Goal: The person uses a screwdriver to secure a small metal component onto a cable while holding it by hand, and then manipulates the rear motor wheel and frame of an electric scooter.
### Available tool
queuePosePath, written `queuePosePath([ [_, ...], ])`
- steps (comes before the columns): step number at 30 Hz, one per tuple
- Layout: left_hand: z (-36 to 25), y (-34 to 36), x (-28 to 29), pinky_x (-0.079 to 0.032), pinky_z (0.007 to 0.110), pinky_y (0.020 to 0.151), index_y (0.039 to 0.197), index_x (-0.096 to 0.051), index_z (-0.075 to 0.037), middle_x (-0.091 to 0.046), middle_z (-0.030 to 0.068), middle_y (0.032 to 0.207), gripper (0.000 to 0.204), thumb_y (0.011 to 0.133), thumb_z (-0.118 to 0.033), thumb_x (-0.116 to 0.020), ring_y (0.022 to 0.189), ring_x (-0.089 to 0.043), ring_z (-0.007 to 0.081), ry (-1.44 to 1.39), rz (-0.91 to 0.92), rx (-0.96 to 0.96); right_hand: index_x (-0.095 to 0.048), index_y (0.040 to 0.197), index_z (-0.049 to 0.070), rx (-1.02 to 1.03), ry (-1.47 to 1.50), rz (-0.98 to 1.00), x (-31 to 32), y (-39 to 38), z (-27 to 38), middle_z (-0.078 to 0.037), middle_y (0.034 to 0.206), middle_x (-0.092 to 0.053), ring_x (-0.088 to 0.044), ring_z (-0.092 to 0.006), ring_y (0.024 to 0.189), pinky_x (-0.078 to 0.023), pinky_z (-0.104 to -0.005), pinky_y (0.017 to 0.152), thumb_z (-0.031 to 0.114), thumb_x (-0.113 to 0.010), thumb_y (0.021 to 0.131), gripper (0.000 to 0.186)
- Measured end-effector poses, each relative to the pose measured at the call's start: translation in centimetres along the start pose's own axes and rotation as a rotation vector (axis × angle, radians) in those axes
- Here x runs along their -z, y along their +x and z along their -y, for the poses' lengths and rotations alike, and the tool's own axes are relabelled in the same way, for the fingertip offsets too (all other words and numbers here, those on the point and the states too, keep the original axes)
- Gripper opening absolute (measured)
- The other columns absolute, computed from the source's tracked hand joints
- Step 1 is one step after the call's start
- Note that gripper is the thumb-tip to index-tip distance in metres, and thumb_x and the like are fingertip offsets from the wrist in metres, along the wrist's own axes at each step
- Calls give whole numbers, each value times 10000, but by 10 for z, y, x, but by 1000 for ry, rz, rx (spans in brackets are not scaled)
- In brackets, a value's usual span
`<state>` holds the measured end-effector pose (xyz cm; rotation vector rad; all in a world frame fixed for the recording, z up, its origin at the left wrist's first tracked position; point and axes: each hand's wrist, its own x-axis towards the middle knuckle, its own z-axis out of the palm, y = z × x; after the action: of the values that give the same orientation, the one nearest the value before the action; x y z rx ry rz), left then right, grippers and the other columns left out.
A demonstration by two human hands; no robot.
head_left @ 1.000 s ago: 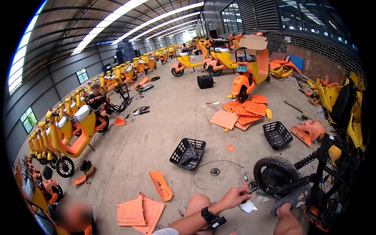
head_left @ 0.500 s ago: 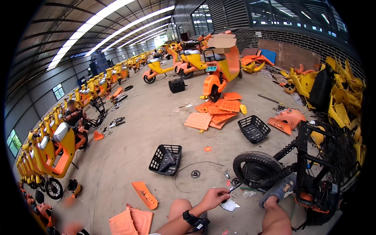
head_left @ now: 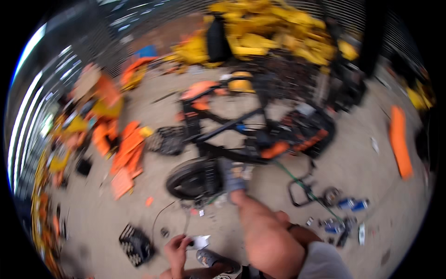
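Low in front of me, my left hand is closed, fingertips pinched on a thin dark rod-like tool, blurred by motion. A scrap of white paper lies beside it on the floor. Past the hand is the fat black wheel of a stripped scooter frame lying on its side, with my grey-shod right foot against it. My right hand shows only in part behind my raised right knee; its fingers are hidden and smeared. Blue-coloured hand tools lie on the floor to its right.
A black basket holds a dark object, near a small sprocket and a curved cable. Orange panels lie left, another basket behind the wheel. Yellow body parts are heaped far back; an orange strip lies right.
My view has swung right, bringing the whole scooter frame and the tools on the right into sight. The left hand still pinches the thin tool, and part of my right hand now shows.
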<state>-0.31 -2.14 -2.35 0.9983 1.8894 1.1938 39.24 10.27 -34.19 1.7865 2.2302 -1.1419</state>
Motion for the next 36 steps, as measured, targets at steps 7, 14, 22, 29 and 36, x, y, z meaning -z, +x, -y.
queuePosePath([
  [7, -6, 22, -40, -529, 285, 796, 1053, -675, 35, -698, 103, 842, 309, 826, -160, -751, 787, -634, 147, -68, 178, 90, -729, 904, 99, -200, 330, -435, -23, 4, -30, -146, 923, -701, -651, -352, 922, -531, -447, 822, 171, -682, 739, 186],
  [14, 39, 44, -38, -564, 276, 734, 992, -635, 47, -683, 108, 842, 111, 897, -6, -654, 756, -676, 177, -108, 229, 42, -713, 917, 101, -194, 461, -442, -17, -10, -35, -131, 923, -707, -655, -351, 908, -530, -415, 824, 115, -628, 749, 189],
  [22, 30, 45, -37, -552, 278, 739, 1011, -629, 59, -701, 117, 822, 163, 894, -39, -688, 754, -675, 165, -52, 273, -68, -458, 1210, 45, -329, 418, -594, 14, -61, -64, -259, 905, -659, -636, -436, 890, -504, -537, 759, 279, -581, 913, 398],
  [29, 37, 45, -37, -545, 275, 743, 1010, -631, 57, -701, 105, 829, 156, 904, -48, -677, 755, -666, 154, -36, 276, -63, -427, 1263, 27, -574, 486, -539, 87, -148, -127, -295, 824, -656, -634, -488, 748, -495, -596, 666, 383, -499, 959, 473],
  [36, 14, 34, -43, -545, 280, 765, 1031, -629, 54, -685, 88, 851, 154, 914, -43, -658, 781, -657, 143, -53, 258, -45, -494, 1315, 90, -637, 432, -150, 121, -218, -116, -220, 912, -695, -697, -343, 673, -582, -406, 549, 275, -622, 772, 588],
])
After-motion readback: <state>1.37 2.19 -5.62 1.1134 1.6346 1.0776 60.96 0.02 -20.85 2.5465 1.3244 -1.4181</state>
